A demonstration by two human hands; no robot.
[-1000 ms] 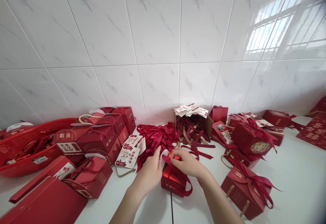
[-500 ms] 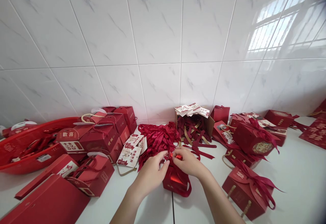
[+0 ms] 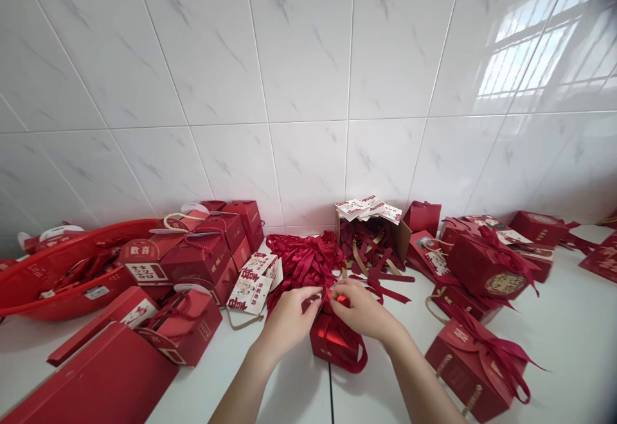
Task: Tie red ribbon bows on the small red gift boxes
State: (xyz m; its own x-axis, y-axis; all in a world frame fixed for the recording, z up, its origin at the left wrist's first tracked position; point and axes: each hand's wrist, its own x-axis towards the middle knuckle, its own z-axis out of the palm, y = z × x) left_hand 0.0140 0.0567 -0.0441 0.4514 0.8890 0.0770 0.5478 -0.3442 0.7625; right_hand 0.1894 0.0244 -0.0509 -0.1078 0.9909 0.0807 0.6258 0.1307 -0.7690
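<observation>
A small shiny red gift box (image 3: 333,342) sits on the white table between my two hands. Dark red ribbon (image 3: 361,358) runs over it and loops down at its right side. My left hand (image 3: 293,313) pinches the ribbon at the box's far top edge, thumb and forefinger together. Close beside it, my right hand (image 3: 360,308) also pinches ribbon with bent fingers over the lid. The fingers partly hide the piece between them. Just behind the hands lies a heap of crimson ribbon (image 3: 306,257).
Red gift boxes (image 3: 195,244) and a red plastic basket (image 3: 77,295) stand left, near printed cards (image 3: 250,289). Behind right, a cardboard box (image 3: 399,238) holds ribbon strips, cards on top. Ribboned boxes (image 3: 475,363) stand right. A tiled wall (image 3: 308,173) closes the back.
The view has shifted slightly, so everything sits a little further right. Both hands stay at the box top, still pinching, with only slight finger movement.
</observation>
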